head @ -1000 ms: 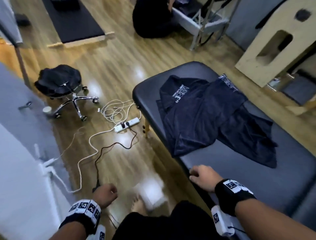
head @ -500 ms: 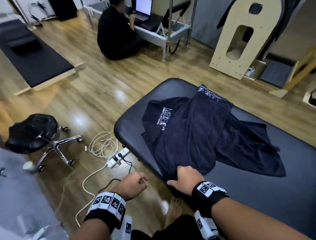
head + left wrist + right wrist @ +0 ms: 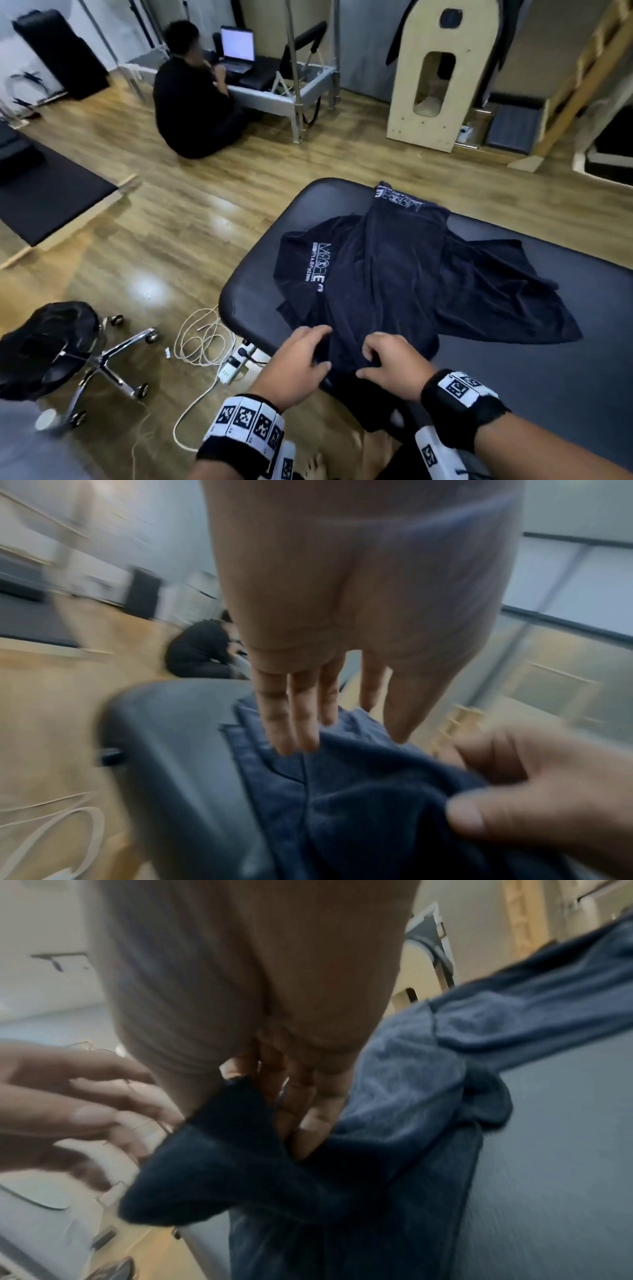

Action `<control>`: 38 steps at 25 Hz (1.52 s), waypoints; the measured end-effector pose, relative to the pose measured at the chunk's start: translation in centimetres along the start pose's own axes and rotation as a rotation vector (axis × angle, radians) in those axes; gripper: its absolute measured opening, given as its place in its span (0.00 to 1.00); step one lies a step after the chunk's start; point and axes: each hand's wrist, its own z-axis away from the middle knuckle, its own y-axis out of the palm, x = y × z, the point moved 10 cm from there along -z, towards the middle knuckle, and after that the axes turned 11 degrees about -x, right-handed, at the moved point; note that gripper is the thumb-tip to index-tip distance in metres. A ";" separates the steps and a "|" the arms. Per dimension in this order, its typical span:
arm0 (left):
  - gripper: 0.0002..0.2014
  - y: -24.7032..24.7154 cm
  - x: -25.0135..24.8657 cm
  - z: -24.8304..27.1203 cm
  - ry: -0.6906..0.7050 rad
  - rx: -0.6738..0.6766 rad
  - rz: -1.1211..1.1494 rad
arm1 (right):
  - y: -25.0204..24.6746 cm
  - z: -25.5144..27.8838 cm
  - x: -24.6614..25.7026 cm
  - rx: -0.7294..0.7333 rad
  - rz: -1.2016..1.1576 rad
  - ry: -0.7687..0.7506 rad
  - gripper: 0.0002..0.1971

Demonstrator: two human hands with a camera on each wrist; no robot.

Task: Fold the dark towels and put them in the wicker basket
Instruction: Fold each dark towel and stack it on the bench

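Dark navy towels [image 3: 394,274] with white lettering lie crumpled and overlapping on a black padded table [image 3: 565,359]. My right hand [image 3: 368,359] pinches the near edge of the top towel [image 3: 222,1164] between thumb and fingers and lifts a corner off the table's front edge. My left hand [image 3: 317,346] is just to its left, fingers straight, fingertips [image 3: 294,739] touching the same towel [image 3: 359,791]. No wicker basket is in view.
A rolling stool [image 3: 51,342] stands on the wooden floor at the left. A power strip with coiled cables [image 3: 229,368] lies by the table's corner. A person [image 3: 195,102] sits on the floor at a laptop. A black mat [image 3: 51,198] and wooden equipment [image 3: 442,68] stand farther off.
My left hand came up from beside my leg to the towel. My right hand went from resting on the near edge to pinching the towel. The head view tilted up.
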 end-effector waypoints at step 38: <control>0.09 17.5 -63.7 10.6 0.986 0.205 0.364 | -32.4 43.4 -24.1 -1.113 -0.314 0.440 0.03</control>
